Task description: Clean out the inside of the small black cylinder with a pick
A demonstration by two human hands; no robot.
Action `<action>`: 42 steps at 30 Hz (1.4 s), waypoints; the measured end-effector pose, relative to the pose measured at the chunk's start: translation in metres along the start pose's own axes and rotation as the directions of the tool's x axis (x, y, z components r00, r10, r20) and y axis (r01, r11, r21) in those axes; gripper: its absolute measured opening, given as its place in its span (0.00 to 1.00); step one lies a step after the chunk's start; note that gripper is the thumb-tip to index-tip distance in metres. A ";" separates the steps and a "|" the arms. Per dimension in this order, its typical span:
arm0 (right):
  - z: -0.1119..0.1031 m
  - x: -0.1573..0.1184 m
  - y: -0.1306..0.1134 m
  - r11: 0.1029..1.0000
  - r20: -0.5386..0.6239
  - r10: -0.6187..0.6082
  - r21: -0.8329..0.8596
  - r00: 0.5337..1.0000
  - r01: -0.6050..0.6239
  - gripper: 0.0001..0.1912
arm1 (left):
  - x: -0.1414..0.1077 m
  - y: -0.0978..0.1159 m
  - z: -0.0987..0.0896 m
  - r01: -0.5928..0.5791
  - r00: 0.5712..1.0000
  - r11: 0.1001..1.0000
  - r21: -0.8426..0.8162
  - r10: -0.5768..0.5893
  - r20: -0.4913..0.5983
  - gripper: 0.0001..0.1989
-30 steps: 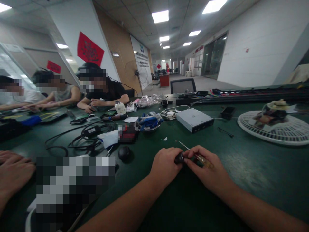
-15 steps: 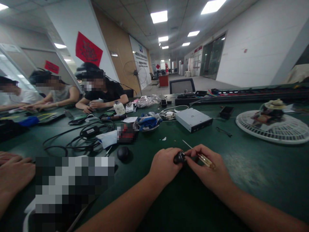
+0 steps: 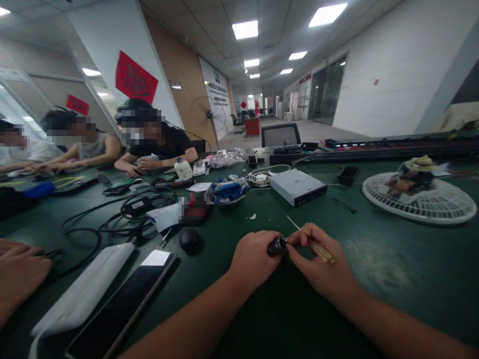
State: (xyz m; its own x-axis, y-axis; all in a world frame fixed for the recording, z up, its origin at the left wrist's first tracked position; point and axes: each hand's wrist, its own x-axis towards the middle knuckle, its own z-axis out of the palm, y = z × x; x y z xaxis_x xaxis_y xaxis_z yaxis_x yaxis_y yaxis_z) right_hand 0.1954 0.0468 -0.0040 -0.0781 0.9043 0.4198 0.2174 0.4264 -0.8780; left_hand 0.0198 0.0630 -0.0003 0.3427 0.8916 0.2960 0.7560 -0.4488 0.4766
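My left hand (image 3: 255,257) is closed around a small black cylindrical part (image 3: 277,246), its open end turned to the right. My right hand (image 3: 321,257) keeps a screwdriver (image 3: 321,252) with a clear amber handle tucked in its fingers, the thin shaft pointing up and left. Thumb and forefinger of that hand pinch at the mouth of the black part; whatever lies between their tips is too small to make out. Both hands are just above the green table (image 3: 232,319).
Left of my hands are a black mouse (image 3: 189,241), a smartphone (image 3: 123,304) and a white power bank-like slab (image 3: 84,289). Beyond lie a silver disc drive (image 3: 298,185), a bowl with blue cloth (image 3: 228,190) and a white fan grille (image 3: 419,199). A co-worker's hand (image 3: 22,274) rests at left.
The black part has turned slightly, showing its cylindrical side more. My right hand and the screwdriver have shifted a little. The view has moved slightly.
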 end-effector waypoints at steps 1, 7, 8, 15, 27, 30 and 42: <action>0.000 0.000 0.001 1.000 0.012 0.004 0.010 1.000 -0.004 0.14 | 0.000 0.000 0.000 -0.001 1.000 1.000 0.006 0.001 0.000 0.11; 0.000 0.002 0.006 0.990 0.055 0.050 0.128 0.997 -0.057 0.14 | 0.000 0.000 0.000 -0.028 1.000 0.999 0.027 0.027 0.014 0.10; 0.000 0.002 0.007 0.989 0.060 0.057 0.135 0.997 -0.065 0.14 | 0.000 0.000 0.000 -0.029 0.999 0.999 0.034 0.028 0.017 0.09; -0.001 0.000 0.003 0.998 0.145 0.000 0.059 0.989 -0.009 0.13 | 0.000 0.000 -0.001 -0.016 1.000 0.999 0.049 0.015 0.021 0.09; 0.000 -0.005 -0.001 0.993 0.189 -0.055 0.114 0.980 0.034 0.07 | 0.001 0.002 -0.002 -0.010 0.999 0.997 0.083 0.013 -0.036 0.09; -0.003 -0.006 -0.001 0.985 0.158 -0.076 0.168 0.985 0.049 0.10 | 0.001 0.003 -0.002 0.024 0.994 0.994 0.108 -0.012 -0.110 0.08; -0.007 -0.004 -0.005 0.984 0.183 -0.176 0.039 0.967 0.171 0.14 | 0.001 0.001 -0.002 0.029 0.989 0.998 0.058 -0.020 -0.145 0.07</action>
State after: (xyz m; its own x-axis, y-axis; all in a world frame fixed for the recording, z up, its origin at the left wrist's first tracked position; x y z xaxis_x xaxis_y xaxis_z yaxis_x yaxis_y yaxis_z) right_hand 0.2013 0.0410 0.0005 -0.2921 0.8038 0.5183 0.1625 0.5757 -0.8013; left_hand 0.0201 0.0630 0.0020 0.2427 0.8824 0.4030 0.7967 -0.4184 0.4361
